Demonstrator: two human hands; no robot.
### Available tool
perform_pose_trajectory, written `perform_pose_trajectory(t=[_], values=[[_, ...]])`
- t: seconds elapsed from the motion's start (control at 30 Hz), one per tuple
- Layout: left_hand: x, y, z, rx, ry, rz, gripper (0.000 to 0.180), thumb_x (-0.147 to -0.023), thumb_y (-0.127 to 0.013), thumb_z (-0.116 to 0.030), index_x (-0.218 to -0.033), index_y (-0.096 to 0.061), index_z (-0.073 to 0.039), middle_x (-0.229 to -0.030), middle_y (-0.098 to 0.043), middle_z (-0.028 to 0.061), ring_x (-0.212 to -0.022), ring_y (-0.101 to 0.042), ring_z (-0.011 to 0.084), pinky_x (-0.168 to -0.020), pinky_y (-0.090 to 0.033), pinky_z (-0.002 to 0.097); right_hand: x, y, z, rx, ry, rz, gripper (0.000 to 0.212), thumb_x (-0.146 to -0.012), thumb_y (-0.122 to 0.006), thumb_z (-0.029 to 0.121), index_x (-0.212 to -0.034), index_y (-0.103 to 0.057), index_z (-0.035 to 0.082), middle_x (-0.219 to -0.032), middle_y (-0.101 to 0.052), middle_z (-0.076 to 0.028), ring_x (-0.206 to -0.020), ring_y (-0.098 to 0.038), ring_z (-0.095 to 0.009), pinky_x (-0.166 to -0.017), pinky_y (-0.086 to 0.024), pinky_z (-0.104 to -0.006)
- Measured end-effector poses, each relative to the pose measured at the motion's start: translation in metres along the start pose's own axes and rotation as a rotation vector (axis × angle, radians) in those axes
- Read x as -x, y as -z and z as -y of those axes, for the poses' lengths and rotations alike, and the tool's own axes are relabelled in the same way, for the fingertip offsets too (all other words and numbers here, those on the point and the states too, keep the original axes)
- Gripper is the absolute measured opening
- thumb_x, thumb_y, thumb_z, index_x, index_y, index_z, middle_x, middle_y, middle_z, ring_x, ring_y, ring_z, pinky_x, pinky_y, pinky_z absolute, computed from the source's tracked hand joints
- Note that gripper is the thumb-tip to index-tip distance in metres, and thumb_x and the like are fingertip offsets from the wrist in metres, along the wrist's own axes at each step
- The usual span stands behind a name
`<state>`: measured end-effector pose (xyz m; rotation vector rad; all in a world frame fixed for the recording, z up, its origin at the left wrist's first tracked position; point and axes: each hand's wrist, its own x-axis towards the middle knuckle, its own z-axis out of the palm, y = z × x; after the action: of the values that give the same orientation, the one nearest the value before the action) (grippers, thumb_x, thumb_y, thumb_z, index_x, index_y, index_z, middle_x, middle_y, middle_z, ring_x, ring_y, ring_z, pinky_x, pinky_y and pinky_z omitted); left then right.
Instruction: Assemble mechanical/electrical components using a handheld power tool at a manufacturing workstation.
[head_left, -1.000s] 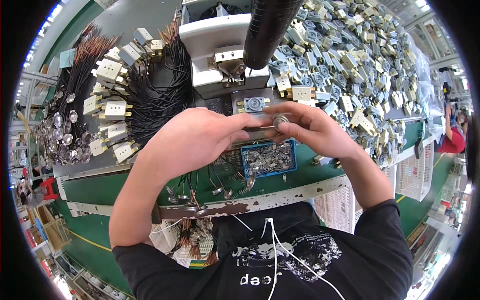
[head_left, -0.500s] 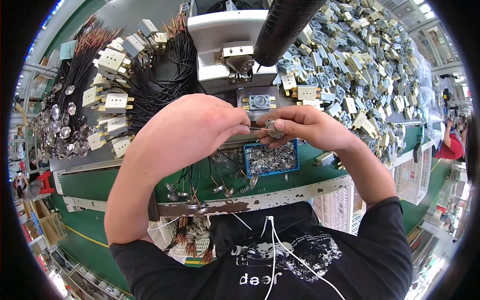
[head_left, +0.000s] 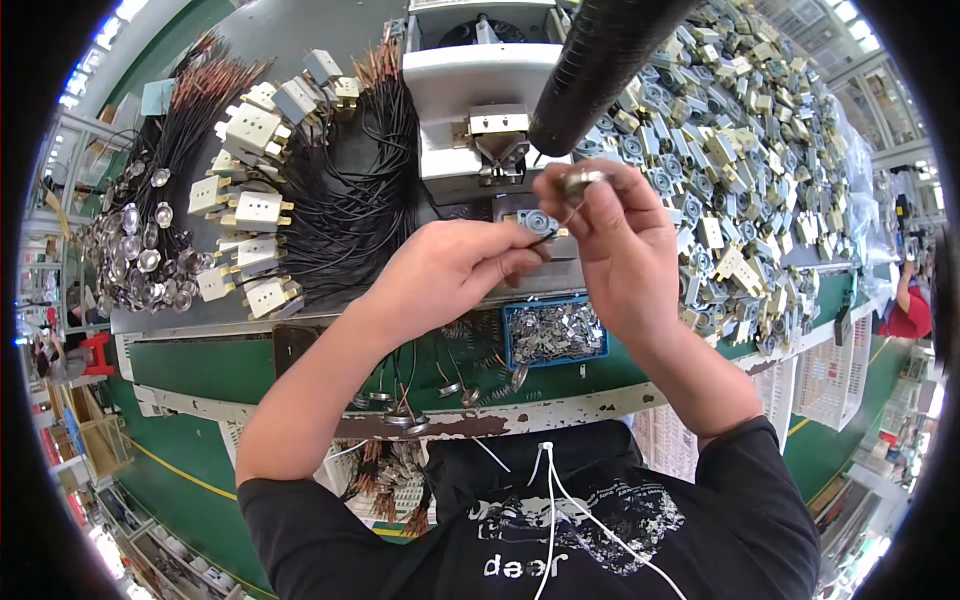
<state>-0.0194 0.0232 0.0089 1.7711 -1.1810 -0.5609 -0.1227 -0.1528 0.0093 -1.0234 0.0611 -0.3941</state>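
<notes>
My right hand (head_left: 630, 250) is raised and pinches a round metal disc-shaped part (head_left: 582, 180) between thumb and fingers. A thin copper-coloured wire end hangs from that part. Lower and to the left, my left hand (head_left: 450, 268) is closed in a pinch on a black wire (head_left: 545, 240), of which only a short piece shows. Just beyond its fingertips, a grey block with a ring-shaped recess (head_left: 538, 220) sits on a dark plate, partly hidden by my hands. Behind it stands a white press (head_left: 480, 90) with a metal tool head (head_left: 500, 140).
A blue tray (head_left: 512, 362) of small metal pieces stands before my hands. Wired white blocks (head_left: 255, 210) and metal caps (head_left: 130, 250) lie left; a large pile of grey and white blocks (head_left: 710, 170) lies right. A thick black tube (head_left: 600, 75) slants overhead.
My right hand has lifted the round part up and away from my left hand, turning palm upward. My left hand has moved slightly toward the grey block. The view has shifted a little.
</notes>
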Motion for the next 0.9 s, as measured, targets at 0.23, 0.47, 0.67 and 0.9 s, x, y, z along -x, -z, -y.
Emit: perform_pose_trajectory(t=[0.23,0.47,0.67,0.9], values=[[0.003,0.022,-0.002,-0.732,-0.323,0.070,0.017,-0.078,-0.068,-0.007,-0.094,-0.067,-0.012,-0.077,-0.063,0.0030,-0.079,-0.064,0.0230,-0.073,-0.049,0.0366,-0.024,0.020,0.057,1.209,-0.325,0.714,0.015,-0.101,-0.058,0.008,-0.114,-0.064,0.001,-0.096,-0.072,-0.010,-0.090,-0.068,-0.013,-0.079,-0.053,-0.0313],[0.002,0.019,-0.005,-0.595,-0.268,-0.066,0.010,-0.087,-0.072,-0.016,-0.094,-0.068,-0.010,-0.075,-0.062,0.0036,-0.076,-0.063,0.0242,-0.071,-0.049,0.0379,0.005,0.020,0.039,0.606,-0.307,0.238,0.045,-0.096,-0.071,0.005,-0.139,-0.058,-0.001,-0.111,-0.072,-0.009,-0.098,-0.070,-0.013,-0.086,-0.057,-0.0278],[-0.004,0.010,-0.006,-0.585,-0.253,-0.057,0.019,-0.087,-0.076,-0.025,-0.091,-0.066,-0.009,-0.074,-0.063,0.0046,-0.076,-0.064,0.0254,-0.071,-0.050,0.0387,0.019,0.021,0.020,0.715,-0.089,0.160,0.041,-0.100,-0.068,0.006,-0.139,-0.060,0.000,-0.110,-0.071,-0.007,-0.102,-0.066,-0.011,-0.091,-0.053,-0.0264],[-0.002,0.017,-0.009,-0.693,-0.284,0.054,0.019,-0.083,-0.079,-0.021,-0.087,-0.065,-0.009,-0.078,-0.058,0.0052,-0.078,-0.060,0.0256,-0.074,-0.047,0.0383,-0.012,0.025,0.047,0.849,-0.497,0.560,0.038,-0.097,-0.069,0.002,-0.135,-0.065,0.003,-0.098,-0.067,-0.001,-0.089,-0.060,-0.007,-0.084,-0.052,-0.0251]])
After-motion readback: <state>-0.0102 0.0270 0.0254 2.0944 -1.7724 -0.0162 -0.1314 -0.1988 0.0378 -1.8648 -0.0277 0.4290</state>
